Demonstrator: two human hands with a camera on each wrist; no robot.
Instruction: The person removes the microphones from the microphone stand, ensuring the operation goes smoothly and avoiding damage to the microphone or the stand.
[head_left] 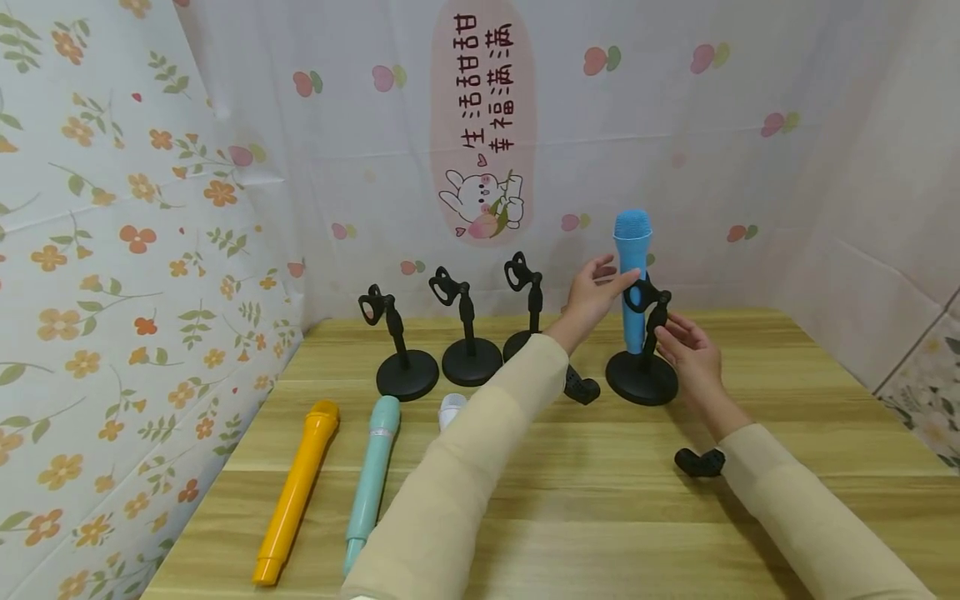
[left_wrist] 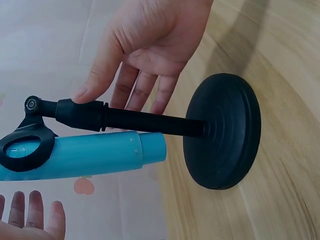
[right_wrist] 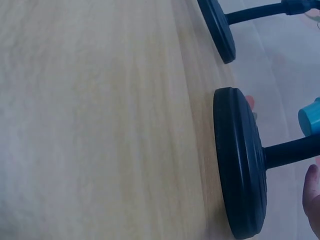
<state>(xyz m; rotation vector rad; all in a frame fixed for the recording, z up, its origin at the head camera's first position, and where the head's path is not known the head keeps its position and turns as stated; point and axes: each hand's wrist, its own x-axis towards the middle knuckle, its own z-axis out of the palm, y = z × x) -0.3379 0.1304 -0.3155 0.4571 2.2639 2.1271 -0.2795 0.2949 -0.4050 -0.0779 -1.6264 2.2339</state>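
Observation:
A blue microphone sits upright in the ring clip of a black stand at the right of the row. My left hand is beside the microphone on its left, with fingers spread and thumb over its body in the head view. In the left wrist view those fingers are extended below the microphone. On the other side, my right hand is at the stand's pole, its thumb over the collar in the left wrist view. Its fingers lie loosely bent along the pole, their tips partly hidden.
Three more black stands line the back of the table. An orange microphone, a mint-green one and a white one lie at the left, the last partly under my left sleeve. Short black pieces lie near both arms.

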